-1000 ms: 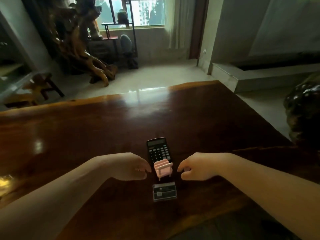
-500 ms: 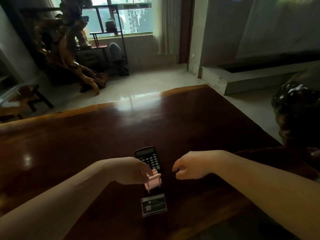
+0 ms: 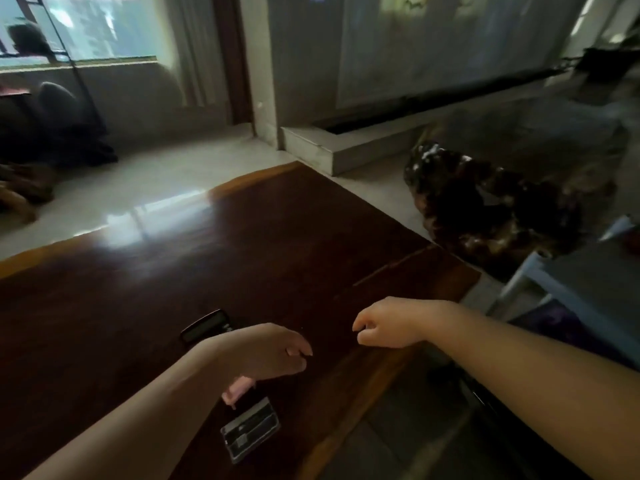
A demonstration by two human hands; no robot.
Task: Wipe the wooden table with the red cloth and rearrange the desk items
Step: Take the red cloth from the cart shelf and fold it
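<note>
Daylight comes through a window at far left and reflects on the pale glossy floor; a low grey ledge runs along the wall

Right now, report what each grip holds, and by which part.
The left-hand grip covers the top of the pink stand; the hold itself is hidden, so it cannot be told. The right-hand grip holds nothing, fingers loosely curled.

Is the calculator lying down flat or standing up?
Lying flat: the calculator rests screen up on the table, its lower part hidden behind the left hand.
</note>
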